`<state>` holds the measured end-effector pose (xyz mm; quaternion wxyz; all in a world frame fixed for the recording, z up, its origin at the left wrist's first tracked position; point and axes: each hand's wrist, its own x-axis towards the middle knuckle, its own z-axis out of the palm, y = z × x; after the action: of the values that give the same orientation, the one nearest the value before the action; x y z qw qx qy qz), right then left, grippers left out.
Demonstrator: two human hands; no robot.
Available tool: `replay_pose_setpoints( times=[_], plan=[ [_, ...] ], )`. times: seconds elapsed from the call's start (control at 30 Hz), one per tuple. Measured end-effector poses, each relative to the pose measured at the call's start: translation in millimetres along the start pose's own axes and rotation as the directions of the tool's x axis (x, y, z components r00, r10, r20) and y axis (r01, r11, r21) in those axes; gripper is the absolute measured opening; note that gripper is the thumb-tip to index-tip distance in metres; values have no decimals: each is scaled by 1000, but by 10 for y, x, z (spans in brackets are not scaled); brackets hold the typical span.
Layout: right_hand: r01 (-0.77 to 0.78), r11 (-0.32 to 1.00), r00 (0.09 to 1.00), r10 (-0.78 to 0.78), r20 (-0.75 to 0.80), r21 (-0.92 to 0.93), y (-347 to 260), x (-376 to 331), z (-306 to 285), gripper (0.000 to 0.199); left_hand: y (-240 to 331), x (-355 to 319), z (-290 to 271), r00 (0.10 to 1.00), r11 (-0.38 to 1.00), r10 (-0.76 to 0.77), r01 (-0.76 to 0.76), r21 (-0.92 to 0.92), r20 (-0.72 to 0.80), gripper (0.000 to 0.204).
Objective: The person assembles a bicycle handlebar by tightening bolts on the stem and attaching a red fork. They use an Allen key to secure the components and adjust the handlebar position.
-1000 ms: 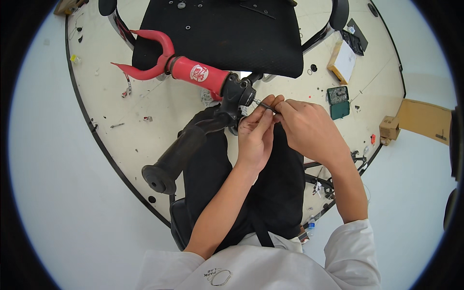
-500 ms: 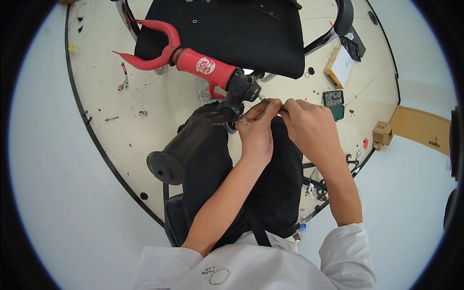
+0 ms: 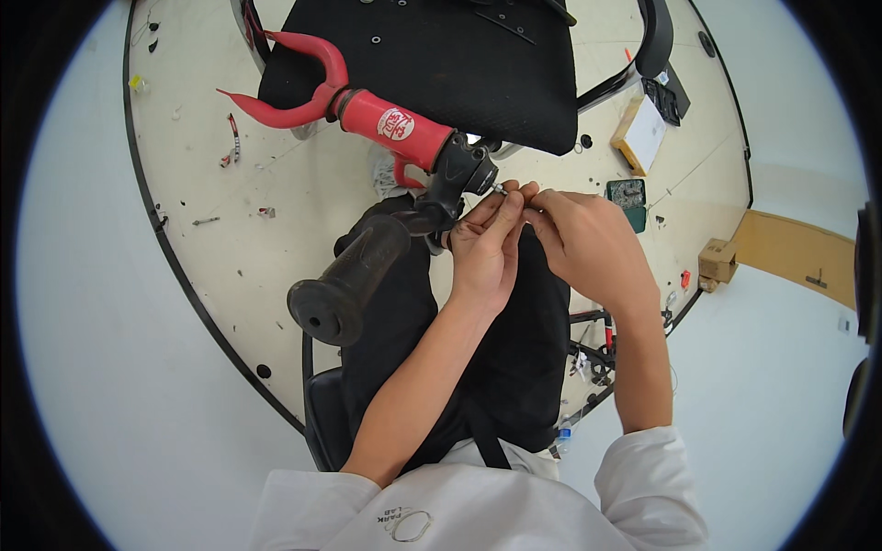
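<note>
A red bicycle fork (image 3: 333,78) and its red head tube (image 3: 381,124) lie against the front edge of a black chair seat. A black stem (image 3: 459,165) joins them to a handlebar with a black grip (image 3: 354,275) pointing toward me. A small silver bolt (image 3: 500,189) sticks out at the stem's end. My left hand (image 3: 487,248) is closed, thumb and fingertips pinched around the bolt's outer end. Right beside it, my right hand (image 3: 597,239) is closed in a pinch on a thin dark rod-shaped tool, now mostly hidden by fingers.
Small washers lie on the black chair seat (image 3: 441,83). On the floor to the right are an open green case (image 3: 627,195) of small parts, a white-topped flat box (image 3: 640,136) and a cardboard box (image 3: 718,260). Scattered small parts lie at left.
My left fingertips have closed further over the bolt and the dark tool, covering most of what showed between them. My right hand has shifted slightly left and down. The view has tilted a little.
</note>
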<state>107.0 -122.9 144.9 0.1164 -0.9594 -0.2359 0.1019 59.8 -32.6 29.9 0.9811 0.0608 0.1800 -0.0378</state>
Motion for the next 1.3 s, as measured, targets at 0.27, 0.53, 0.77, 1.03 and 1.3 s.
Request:
replay_pose_setpoints(
  times=[0.27, 0.53, 0.77, 1.03, 1.3],
  plan=[
    [-39, 996, 978, 54, -200, 78, -120, -90, 135, 9, -65, 84, -88, 994, 996, 30, -20, 92, -106, 11],
    [58, 998, 997, -56, 58, -35, 32, 50, 12, 12, -30, -44, 34, 996, 991, 41, -51, 124, 83, 27],
    [-55, 998, 996, 56, 72, -15, -149, 2, -48, 14, -87, -40, 61, 991, 995, 66, -56, 85, -120, 22],
    [-94, 994, 985, 100, -138, 51, -107, -162, 86, 18, -94, -42, 90, 979, 990, 86, -62, 128, -187, 16],
    [73, 965, 884, -179, -432, -251, -11, -156, 458, 26, -13, -27, 67, 988, 984, 150, -152, 87, 34, 18]
  ],
)
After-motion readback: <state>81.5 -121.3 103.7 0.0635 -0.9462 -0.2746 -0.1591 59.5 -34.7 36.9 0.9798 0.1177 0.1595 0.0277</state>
